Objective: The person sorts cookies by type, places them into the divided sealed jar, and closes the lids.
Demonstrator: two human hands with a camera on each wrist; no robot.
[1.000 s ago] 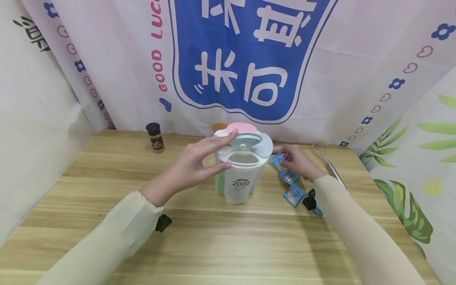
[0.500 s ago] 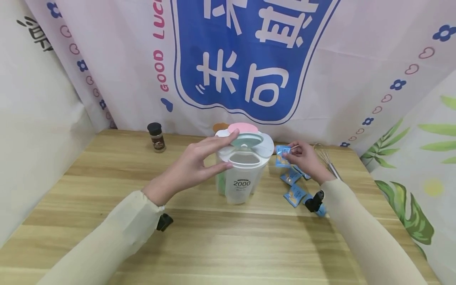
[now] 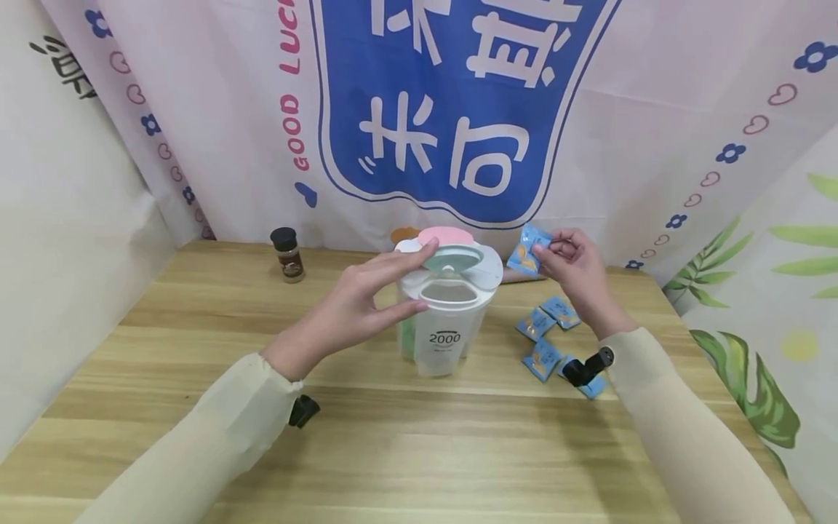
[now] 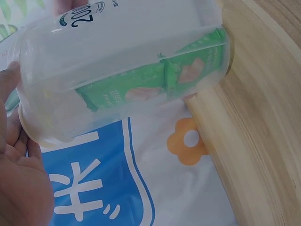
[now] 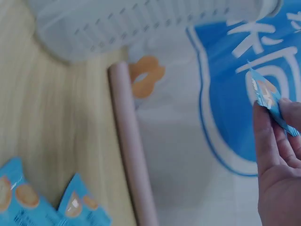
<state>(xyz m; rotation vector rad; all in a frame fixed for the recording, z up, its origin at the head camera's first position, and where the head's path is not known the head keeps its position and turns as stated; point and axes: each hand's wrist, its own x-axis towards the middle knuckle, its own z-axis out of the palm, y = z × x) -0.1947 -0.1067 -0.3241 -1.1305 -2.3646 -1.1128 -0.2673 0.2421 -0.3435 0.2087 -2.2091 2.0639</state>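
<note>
A clear multi-compartment food storage container (image 3: 440, 349) stands upright on the table, its white top carrying a raised mint-green flap (image 3: 455, 257) and a pink flap (image 3: 446, 235). Beneath the raised flap an opening shows. My left hand (image 3: 356, 300) holds the container's top at its left, thumb by the opening's rim and index finger at the green flap. Green snack packets (image 4: 141, 87) lie inside one compartment, seen in the left wrist view. My right hand (image 3: 577, 268) pinches a blue snack packet (image 3: 529, 249) in the air, right of the container and apart from it.
Several blue packets (image 3: 535, 324) lie on the table right of the container. Behind them a wooden rod (image 5: 131, 146) lies along the back edge by the printed cloth (image 3: 628, 182). A black-capped seasoning jar (image 3: 288, 255) stands at the back left.
My right hand has picked one blue packet out of the group and raised it upward, above the table's back edge. My left hand stays on the container, whose green flap remains raised.
</note>
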